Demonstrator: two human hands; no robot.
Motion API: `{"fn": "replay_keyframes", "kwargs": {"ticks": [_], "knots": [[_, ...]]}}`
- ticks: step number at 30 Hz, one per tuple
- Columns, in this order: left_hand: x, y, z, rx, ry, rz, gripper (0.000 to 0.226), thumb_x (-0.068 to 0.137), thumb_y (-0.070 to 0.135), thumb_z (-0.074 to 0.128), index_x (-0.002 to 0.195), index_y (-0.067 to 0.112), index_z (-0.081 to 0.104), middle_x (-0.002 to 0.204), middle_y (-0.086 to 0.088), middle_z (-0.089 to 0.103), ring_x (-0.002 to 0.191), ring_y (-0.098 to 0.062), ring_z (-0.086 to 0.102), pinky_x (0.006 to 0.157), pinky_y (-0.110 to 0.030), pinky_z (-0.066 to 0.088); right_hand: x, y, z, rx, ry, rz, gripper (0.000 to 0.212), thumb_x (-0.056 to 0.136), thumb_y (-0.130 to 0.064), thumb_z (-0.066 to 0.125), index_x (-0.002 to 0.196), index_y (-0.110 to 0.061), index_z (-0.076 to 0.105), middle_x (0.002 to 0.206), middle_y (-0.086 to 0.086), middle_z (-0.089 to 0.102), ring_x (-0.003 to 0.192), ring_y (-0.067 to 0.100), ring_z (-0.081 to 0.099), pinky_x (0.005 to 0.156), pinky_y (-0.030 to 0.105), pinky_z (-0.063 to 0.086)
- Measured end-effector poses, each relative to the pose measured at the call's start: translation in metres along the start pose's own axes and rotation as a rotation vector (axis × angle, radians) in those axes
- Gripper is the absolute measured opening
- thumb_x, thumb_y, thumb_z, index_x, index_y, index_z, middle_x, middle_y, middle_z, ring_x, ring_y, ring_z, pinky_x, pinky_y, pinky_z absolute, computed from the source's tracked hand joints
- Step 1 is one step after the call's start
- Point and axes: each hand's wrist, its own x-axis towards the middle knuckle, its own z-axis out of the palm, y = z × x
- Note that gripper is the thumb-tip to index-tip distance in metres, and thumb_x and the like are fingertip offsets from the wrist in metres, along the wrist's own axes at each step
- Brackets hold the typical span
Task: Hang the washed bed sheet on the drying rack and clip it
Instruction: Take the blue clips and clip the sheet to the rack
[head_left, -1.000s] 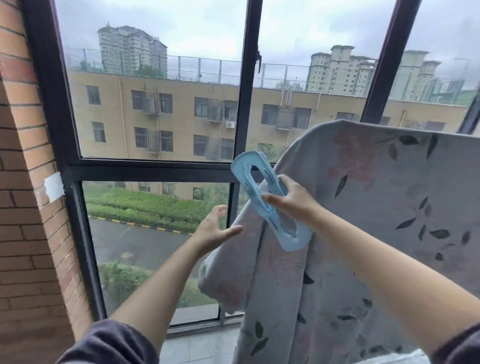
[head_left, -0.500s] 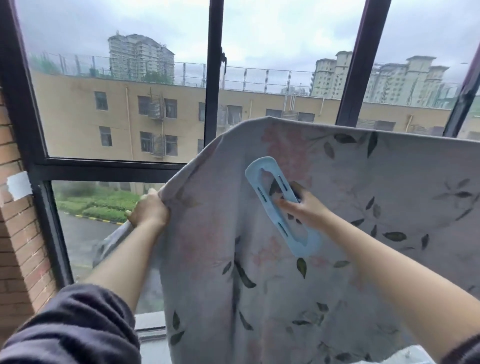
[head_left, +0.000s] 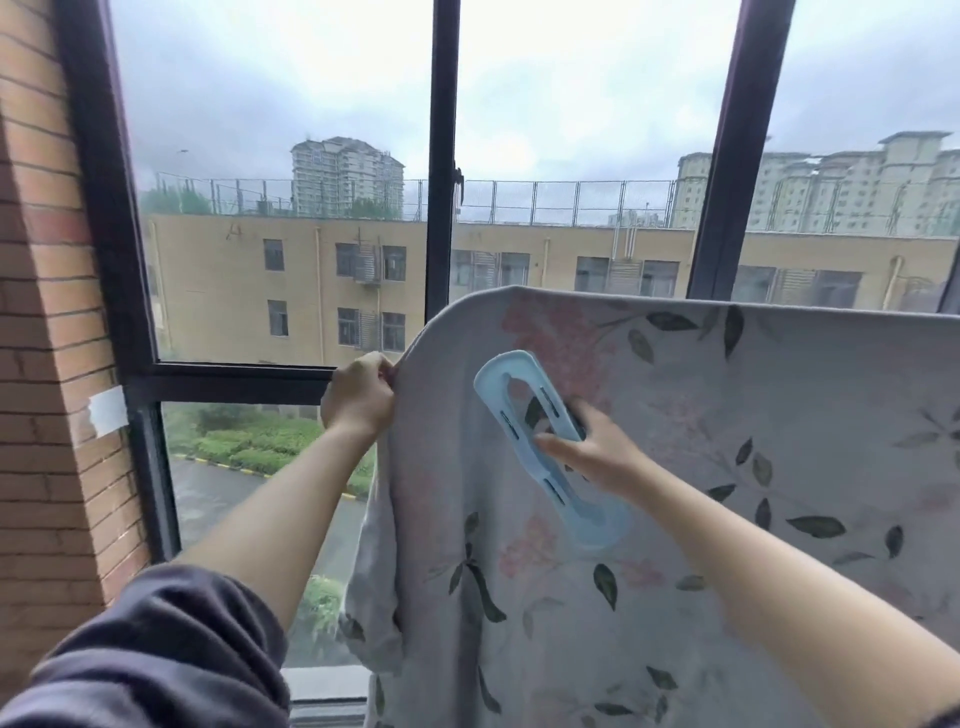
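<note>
Bedding is seen draped at a tall window: a pale grey bed sheet (head_left: 727, 457), printed with pink blossoms and dark green leaves, is hung over a support hidden beneath the cloth. Its upper fold is carried level across the right half of the view, and its left side is let fall in loose folds toward the sill. The sheet's left edge, just below the rounded top corner, is pinched by the left hand (head_left: 358, 400), whose fingers are curled tight on the fabric. A large, oblong, light blue plastic clip (head_left: 519, 410) is gripped by the right hand (head_left: 597, 457), fingers wrapped round its middle. The clip is held tilted, upper end leaning left, in front of the sheet's face below the top fold; whether its jaws are closed on the cloth cannot be told. A dark bunched sleeve (head_left: 156, 649) is seen at lower left. The scene is bounded by a dark metal window frame (head_left: 441, 156) and a red brick wall (head_left: 47, 338) marked with a strip of white tape (head_left: 106, 413). Beyond the glass, a long yellow building (head_left: 234, 280) and pale tower blocks (head_left: 345, 176) are set under a grey sky.
</note>
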Motion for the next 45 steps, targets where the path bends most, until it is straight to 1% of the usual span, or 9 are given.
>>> {"fn": "replay_keyframes", "kwargs": {"ticks": [6,12,18,23,27,30,34,38,45], "knots": [[0.041,0.013,-0.024,0.014,0.004,-0.069,0.022,0.087,0.01,0.045,0.098,0.017,0.063,0.104,-0.011,0.066,0.093,-0.03,0.059,0.078,-0.033,0.046,0.015,-0.001,-0.015,0.007,0.06,-0.024,0.03,0.068,-0.047,0.062,0.095,-0.034,0.055,0.082,-0.011,0.062,0.072,0.008,0.059,0.064,0.025,0.043],[0.048,0.048,-0.002,-0.19,-0.339,0.345,0.032,0.096,0.036,0.047,0.123,0.018,0.05,0.111,-0.01,0.063,0.097,-0.027,0.059,0.08,-0.035,0.045,0.025,-0.003,-0.01,0.022,0.071,-0.022,0.033,0.068,-0.047,0.063,0.096,-0.031,0.056,0.085,-0.009,0.065,0.077,0.009,0.062,0.071,0.029,0.049],[0.03,0.053,0.018,-0.085,-0.144,0.359,0.028,0.096,0.021,0.039,0.122,0.019,0.051,0.115,-0.015,0.062,0.103,-0.036,0.057,0.084,-0.044,0.047,0.017,0.002,-0.014,0.028,0.085,-0.018,0.03,0.068,-0.044,0.062,0.095,-0.032,0.056,0.085,-0.009,0.064,0.076,0.009,0.061,0.071,0.027,0.049],[-0.017,0.075,0.017,-0.242,0.041,0.64,0.052,0.09,0.037,0.037,0.137,0.016,0.043,0.139,0.002,0.046,0.126,-0.009,0.04,0.105,-0.034,0.035,0.006,0.006,-0.029,0.062,0.072,-0.069,0.021,0.07,-0.041,0.063,0.089,-0.039,0.054,0.072,-0.021,0.06,0.064,-0.002,0.056,0.064,0.018,0.044],[-0.048,0.11,0.011,-0.507,-0.526,0.491,0.087,0.065,0.088,0.036,0.135,0.035,0.037,0.131,0.016,0.048,0.121,-0.004,0.047,0.099,-0.03,0.038,-0.014,0.022,-0.046,0.06,0.004,-0.144,0.025,0.069,-0.044,0.062,0.093,-0.042,0.054,0.078,-0.021,0.061,0.07,-0.001,0.058,0.068,0.019,0.048],[-0.07,0.14,0.024,-0.455,-0.7,0.43,0.09,0.059,0.089,0.044,0.132,0.037,0.038,0.123,0.013,0.056,0.113,-0.007,0.054,0.101,-0.036,0.043,-0.033,0.042,-0.071,0.009,-0.065,-0.175,0.03,0.072,-0.041,0.063,0.1,-0.036,0.054,0.081,-0.016,0.061,0.071,0.0,0.058,0.068,0.019,0.048],[-0.102,0.179,0.04,-0.315,-0.579,0.366,0.085,0.063,0.083,0.039,0.127,0.028,0.049,0.118,0.007,0.059,0.105,-0.008,0.056,0.091,-0.029,0.046,-0.049,0.063,-0.103,-0.087,-0.101,-0.219,0.039,0.067,-0.049,0.06,0.103,-0.035,0.054,0.09,-0.011,0.063,0.079,0.006,0.062,0.073,0.028,0.052],[-0.131,0.209,0.055,-0.226,-0.327,0.302,0.049,0.075,0.068,0.034,0.084,0.028,0.06,0.077,0.006,0.063,0.071,-0.006,0.057,0.057,-0.023,0.039,-0.06,0.079,-0.127,-0.077,-0.177,-0.201,0.045,0.074,-0.046,0.067,0.114,-0.038,0.048,0.096,-0.011,0.065,0.086,0.007,0.064,0.08,0.033,0.054],[-0.14,0.204,0.063,-0.276,-0.107,0.155,0.064,0.07,0.068,0.029,0.066,0.009,0.054,0.061,-0.002,0.053,0.062,-0.018,0.048,0.059,-0.032,0.037,-0.069,0.132,-0.165,-0.006,-0.274,-0.057,0.073,0.065,-0.06,0.069,0.127,-0.03,0.047,0.118,-0.007,0.061,0.104,0.006,0.061,0.086,0.024,0.052]]}}
